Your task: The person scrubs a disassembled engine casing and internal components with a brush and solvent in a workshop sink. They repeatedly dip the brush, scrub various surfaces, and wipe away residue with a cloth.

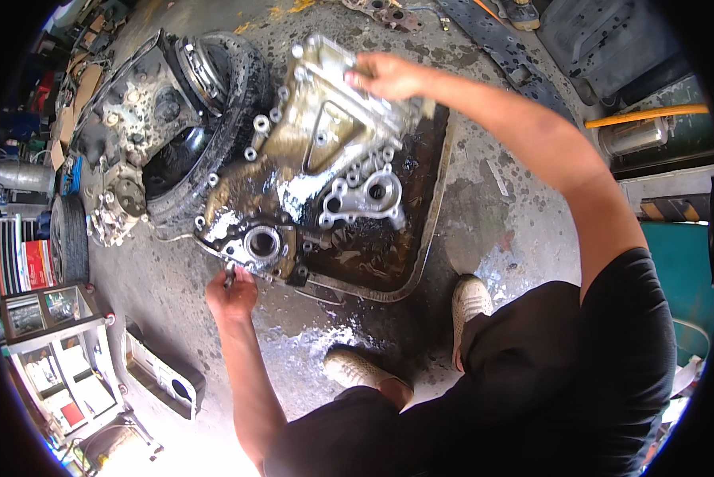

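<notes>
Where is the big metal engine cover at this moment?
In the head view the engine cover sits at centre, over a dark oily tray on the floor, right of a tyre. The right hand rests on its top edge; the left hand is at its lower end.

Oil-blackened silver engine cover [325, 151]

Left arm enters from the lower edge, bare forearm running up and slightly left, nearly straight. Left hand [231, 296] closed in a fist, knuckles up, thumb side toward the top.

Right arm enters from the right side, short dark sleeve at the shoulder, elbow bent, forearm reaching up and left across the view. Right hand [385, 75] palm down, fingers [355, 77] curled and pointing left, wrist about level with the forearm.

Hands well apart: right far forward, left close to the body. Both knees bent, squatting.
</notes>
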Motion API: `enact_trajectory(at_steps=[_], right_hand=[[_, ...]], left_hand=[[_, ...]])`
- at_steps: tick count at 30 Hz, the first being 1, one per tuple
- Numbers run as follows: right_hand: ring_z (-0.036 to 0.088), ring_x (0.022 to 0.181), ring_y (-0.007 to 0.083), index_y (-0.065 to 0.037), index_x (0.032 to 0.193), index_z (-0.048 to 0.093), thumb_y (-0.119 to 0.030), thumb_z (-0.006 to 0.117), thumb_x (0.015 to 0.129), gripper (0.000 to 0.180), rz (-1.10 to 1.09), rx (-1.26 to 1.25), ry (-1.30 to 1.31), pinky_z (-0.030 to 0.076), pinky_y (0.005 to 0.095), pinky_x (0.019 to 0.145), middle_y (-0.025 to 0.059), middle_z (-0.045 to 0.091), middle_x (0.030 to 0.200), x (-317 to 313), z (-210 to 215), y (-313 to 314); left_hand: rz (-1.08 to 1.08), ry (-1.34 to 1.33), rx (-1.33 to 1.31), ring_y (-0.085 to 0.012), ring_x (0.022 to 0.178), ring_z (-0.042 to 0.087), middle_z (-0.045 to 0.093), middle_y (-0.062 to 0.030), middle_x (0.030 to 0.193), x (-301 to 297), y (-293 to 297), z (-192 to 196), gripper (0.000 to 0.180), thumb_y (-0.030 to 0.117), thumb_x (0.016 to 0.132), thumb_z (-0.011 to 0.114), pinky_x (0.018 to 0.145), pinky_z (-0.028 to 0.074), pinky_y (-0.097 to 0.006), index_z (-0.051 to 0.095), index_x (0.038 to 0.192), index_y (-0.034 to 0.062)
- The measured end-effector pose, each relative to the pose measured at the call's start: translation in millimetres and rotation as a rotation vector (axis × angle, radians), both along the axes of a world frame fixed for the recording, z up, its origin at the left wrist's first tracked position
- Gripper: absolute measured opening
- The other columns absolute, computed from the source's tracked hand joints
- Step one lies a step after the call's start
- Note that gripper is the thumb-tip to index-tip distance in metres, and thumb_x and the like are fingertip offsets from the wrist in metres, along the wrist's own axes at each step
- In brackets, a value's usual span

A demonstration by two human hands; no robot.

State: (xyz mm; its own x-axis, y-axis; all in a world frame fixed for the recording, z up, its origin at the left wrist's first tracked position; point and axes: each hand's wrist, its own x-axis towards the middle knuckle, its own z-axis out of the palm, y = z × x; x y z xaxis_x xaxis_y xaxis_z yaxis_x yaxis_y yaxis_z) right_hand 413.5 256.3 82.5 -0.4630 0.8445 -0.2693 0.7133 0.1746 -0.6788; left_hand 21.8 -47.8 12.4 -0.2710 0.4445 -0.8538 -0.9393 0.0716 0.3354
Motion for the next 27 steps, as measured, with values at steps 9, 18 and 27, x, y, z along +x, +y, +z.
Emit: enact_trajectory(at_steps=[9, 18, 27], right_hand=[[0.058, 0.063, 0.0307, -0.005, 0.087, 0.056, -0.031, 0.067, 0.090, 0.028, 0.152, 0.924, 0.086, 0.046, 0.0420, 0.059, 0.0134, 0.060, 0.068, 49.4, 170.9, 25.7], [0.066, 0.091, 0.0386, -0.006, 0.102, 0.057, -0.030, 0.064, 0.088, 0.028, 0.618, 1.160, -0.126, 0.051, 0.0477, 0.078, 0.0160, 0.070, 0.093, -20.0, 234.8, -49.0], [0.064, 0.098, 0.0269, -0.014, 0.105, 0.056, -0.020, 0.066, 0.084, 0.024, 0.722, 1.264, -0.023, 0.036, 0.0403, 0.086, 0.0020, 0.067, 0.097, -100.8, 210.5, -45.9]], left_hand=[[-0.236, -0.114, 0.291, -0.0229, 0.095, 0.062, 0.066, -0.0108, 0.103, 113.9, 66.6, 27.4, 0.017, 0.008, 0.094, 0.050, 0.080, 0.053, -0.036, 0.059, 0.108, 0.0012], [-0.312, -0.470, 0.522, -0.0273, 0.113, 0.061, 0.066, -0.0101, 0.121, 147.2, 73.7, -84.6, 0.030, 0.021, 0.092, 0.062, 0.094, 0.051, -0.041, 0.063, 0.118, 0.0049], [-0.509, -0.142, 0.151, -0.0297, 0.107, 0.063, 0.066, -0.0126, 0.103, 166.2, 24.1, -68.2, 0.034, 0.020, 0.097, 0.055, 0.096, 0.051, -0.045, 0.055, 0.124, -0.0028]])
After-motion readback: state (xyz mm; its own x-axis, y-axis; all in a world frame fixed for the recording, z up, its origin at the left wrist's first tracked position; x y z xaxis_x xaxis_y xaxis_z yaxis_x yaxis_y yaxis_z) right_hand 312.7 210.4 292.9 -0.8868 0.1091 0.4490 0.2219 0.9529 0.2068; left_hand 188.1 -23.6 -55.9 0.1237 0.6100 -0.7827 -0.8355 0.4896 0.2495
